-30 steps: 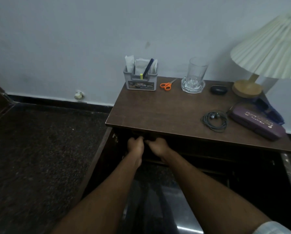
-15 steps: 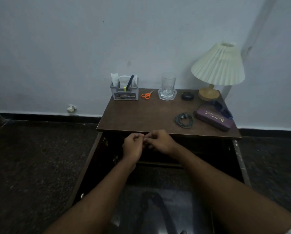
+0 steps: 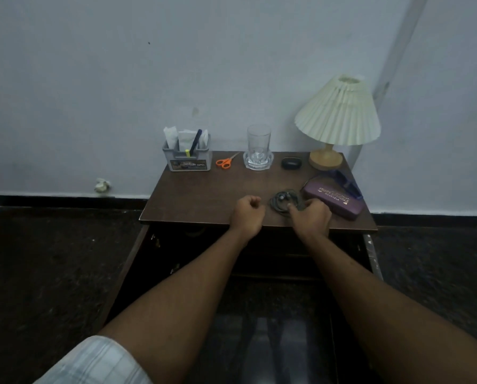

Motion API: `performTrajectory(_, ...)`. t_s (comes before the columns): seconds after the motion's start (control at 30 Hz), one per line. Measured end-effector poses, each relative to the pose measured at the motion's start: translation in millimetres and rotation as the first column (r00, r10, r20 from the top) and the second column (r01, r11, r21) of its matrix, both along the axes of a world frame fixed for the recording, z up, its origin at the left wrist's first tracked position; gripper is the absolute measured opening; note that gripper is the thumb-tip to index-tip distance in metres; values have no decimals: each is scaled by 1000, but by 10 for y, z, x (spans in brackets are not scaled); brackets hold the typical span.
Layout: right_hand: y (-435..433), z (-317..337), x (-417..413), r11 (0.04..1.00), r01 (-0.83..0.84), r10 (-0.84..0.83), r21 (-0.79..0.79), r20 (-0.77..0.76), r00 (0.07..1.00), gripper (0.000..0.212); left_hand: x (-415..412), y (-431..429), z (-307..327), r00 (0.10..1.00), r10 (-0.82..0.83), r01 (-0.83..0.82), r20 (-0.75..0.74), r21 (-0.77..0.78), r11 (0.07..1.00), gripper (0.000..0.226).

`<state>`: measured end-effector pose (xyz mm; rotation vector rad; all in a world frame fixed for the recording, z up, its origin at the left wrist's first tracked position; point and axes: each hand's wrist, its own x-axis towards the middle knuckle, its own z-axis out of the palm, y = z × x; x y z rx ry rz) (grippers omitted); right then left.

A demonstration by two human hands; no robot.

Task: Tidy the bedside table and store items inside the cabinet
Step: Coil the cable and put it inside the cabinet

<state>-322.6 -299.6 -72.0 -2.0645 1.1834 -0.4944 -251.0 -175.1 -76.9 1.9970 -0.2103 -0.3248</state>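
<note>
Both forearms are reaching forward side by side, bare, with a plaid sleeve (image 3: 93, 361) showing at the left elbow. The left hand (image 3: 247, 213) is curling into a loose fist, knuckles up, over the front edge of the counter (image 3: 193, 198). The right hand (image 3: 310, 217) is hovering just beside it, fingers (image 3: 292, 207) bending downward.

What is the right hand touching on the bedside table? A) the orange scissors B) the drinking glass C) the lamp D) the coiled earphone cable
D: the right hand rests on the coiled earphone cable near the table's front edge, far from the items along the wall.
</note>
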Motion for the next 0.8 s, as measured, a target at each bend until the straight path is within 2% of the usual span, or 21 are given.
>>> performTrajectory(0.2, -50, -45, 126, 999, -40, 41, 11, -68, 997, 48, 180, -363, -6, 994, -33, 8, 107, 220, 975, 43)
performTrajectory(0.37, -20, -37, 221, 1000, 5, -7, -22, -88, 996, 42, 167, -496, 22, 978, -52, -28, 203, 372, 928, 37)
performTrajectory(0.5, -33, -38, 248, 1000, 12, -13, -10, -108, 994, 35, 132, -510, 5, 975, -20, -61, 219, 353, 934, 26)
performTrajectory(0.67, -54, -26, 220, 1000, -6, 8, 18, -125, 992, 33, 82, -471, 5, 984, 46, -89, 172, 253, 963, 13)
performTrajectory(0.8, -36, 20, 173, 998, -24, 30, 50, -136, 990, 28, 25, -422, 28, 990, 67, -92, 122, 213, 973, 14)
